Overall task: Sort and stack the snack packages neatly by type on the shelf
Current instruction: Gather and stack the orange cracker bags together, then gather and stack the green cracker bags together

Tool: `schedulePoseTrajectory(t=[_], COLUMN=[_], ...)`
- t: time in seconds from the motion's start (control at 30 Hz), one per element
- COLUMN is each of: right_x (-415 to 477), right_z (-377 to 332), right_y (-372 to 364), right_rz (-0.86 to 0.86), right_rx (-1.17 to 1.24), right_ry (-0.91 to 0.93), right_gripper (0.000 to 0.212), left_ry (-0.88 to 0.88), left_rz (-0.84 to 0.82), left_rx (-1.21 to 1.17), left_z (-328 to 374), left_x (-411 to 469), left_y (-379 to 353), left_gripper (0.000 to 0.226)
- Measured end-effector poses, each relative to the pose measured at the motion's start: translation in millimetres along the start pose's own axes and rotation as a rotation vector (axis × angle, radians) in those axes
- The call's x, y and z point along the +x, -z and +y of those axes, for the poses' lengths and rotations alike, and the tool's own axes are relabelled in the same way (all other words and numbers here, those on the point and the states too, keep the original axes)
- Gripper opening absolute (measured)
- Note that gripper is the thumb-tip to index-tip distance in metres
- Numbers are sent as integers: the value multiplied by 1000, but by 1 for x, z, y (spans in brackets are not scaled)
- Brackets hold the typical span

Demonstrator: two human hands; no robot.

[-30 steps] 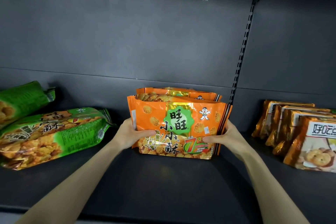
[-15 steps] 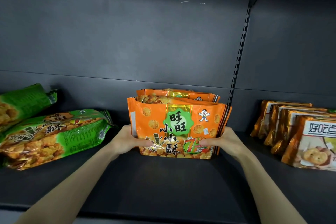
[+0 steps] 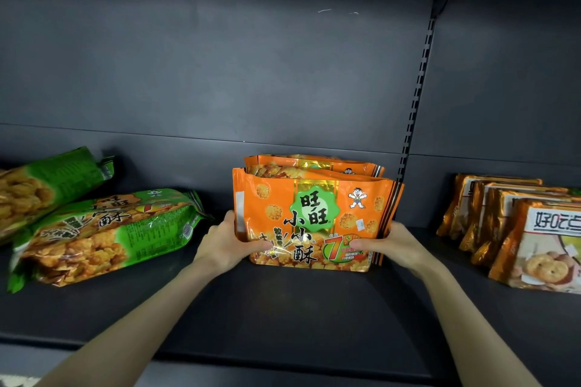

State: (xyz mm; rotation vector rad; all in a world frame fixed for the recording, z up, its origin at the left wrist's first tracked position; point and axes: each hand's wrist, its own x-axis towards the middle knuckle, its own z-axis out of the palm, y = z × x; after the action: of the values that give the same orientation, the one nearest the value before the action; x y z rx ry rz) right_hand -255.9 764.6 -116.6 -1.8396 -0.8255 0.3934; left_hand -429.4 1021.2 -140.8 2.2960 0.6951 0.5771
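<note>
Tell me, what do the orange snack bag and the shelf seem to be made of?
Orange snack bag: likely glossy plastic film; it reflects light and wrinkles. Shelf: probably matt grey painted metal, judging by its flat even surface.

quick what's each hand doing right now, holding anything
Left hand: grips the left edge of the front orange snack pack, thumb on its face.
Right hand: grips the same pack's right edge, thumb on its face.

Glossy plastic-film orange packages (image 3: 314, 217) stand on matt dark metal shelf (image 3: 283, 308).
</note>
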Motion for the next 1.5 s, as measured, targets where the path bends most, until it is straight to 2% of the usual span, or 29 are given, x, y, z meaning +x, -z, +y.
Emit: schedulePoseTrajectory(t=[0.2,0.3,0.4,0.57,0.73,0.83,0.97,1.17,1.4,1.5], right_x=[-19,-31,-48,-71,-80,-77,-72,-60,-41,-33], right_z=[-10,-11,-11,-12,-43,-68,-97,-124,-153,-159], right_y=[-1,0,-1,-8,-28,-48,-87,-160,-254,-282], right_rz=[58,73,90,97,11,5,1,-31,-67,-38], right_rx=[-214,-398,-548,-705,-693,-757,-794,-737,-639,-608], right_ry=[-45,-59,-70,-71,56,149,234,273,257,239], right_gripper=[53,58,52,45,43,53,55,52,48,54], left_ry=[-2,-13,-71,-174,-217,-234,-224,-195,-174,-209], left_rz=[80,136,183,98,48,95,185,239,377,466], left_rx=[151,209,318,518,575,551,500,417,303,244], left_z=[10,11,12,13,20,19,1,-57,-126,-149], left_x=[-13,-22,-36,-67,-90,-96,-109,-134,-140,-140], left_y=[-1,1,8,15,41,69,107,155,227,243], left_gripper=[69,59,44,38,44,51,48,54,39,38])
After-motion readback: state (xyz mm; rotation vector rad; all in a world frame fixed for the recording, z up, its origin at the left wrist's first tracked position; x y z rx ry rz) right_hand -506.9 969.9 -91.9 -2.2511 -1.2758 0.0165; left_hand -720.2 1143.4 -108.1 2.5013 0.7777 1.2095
